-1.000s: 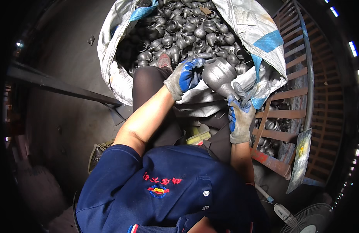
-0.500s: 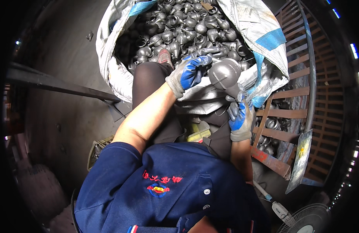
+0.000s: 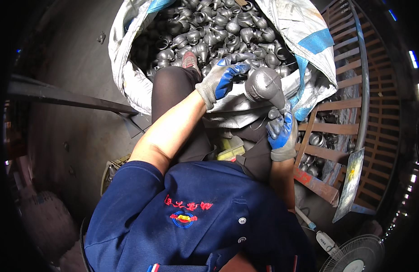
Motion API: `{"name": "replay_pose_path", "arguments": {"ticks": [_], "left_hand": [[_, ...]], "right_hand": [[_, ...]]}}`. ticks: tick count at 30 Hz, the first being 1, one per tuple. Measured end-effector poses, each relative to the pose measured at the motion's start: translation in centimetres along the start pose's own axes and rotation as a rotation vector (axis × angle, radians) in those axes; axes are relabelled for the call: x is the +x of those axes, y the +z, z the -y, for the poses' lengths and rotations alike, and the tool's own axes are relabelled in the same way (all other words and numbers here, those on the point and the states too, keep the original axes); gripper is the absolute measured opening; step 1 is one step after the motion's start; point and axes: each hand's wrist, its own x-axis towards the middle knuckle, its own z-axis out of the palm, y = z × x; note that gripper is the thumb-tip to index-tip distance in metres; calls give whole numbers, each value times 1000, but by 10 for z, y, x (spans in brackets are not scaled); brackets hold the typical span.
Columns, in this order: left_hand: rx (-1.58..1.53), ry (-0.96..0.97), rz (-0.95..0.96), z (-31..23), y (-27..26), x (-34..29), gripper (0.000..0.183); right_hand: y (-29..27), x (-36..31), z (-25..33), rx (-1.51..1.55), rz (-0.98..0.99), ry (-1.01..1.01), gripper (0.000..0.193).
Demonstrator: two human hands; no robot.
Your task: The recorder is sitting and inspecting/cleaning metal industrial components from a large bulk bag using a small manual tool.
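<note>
Grey casting (image 3: 264, 84) juts from R fingers (image 3: 287, 124) gripping neck (image 3: 276, 98); L fingers (image 3: 236, 69) near, hold unclear

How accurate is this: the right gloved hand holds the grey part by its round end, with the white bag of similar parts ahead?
Wrong end: the head view shows the right gloved hand holding the grey part by its narrow neck, not its round end. The white bag is ahead, as stated.

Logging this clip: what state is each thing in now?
Casting: held, tilted, neck toward the person
Right hand: gloved, holding its narrow neck
Left hand: gloved, fingers curled, grip unclear
White bag: open, filled with castings
Slatted crate: castings visible behind slats
Fan: running or not, cannot tell
</note>
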Motion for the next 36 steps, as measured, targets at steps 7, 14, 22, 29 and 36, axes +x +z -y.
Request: {"name": "replay_pose_path", "arguments": {"ticks": [7,14,22,29,36], "left_hand": [[-706,-323,-176,-19,4,5,38],[-478,-352,-258,-11,4,-9,36],[-445,-210,-12,-56,6,-9,34],[-389,-159,-96,4,17,-18,48],[-439,-315,-197,-40,10,-12,26]], "right_hand": [[-24,10,-7,102,38,115,34],[-18,11,-4,480,208,354,40],[-9,16,-29,633,262,439,39],[17,5,-25,-240,-29,-107,37],[59,-10,23,-590,138,-333,44]]}}
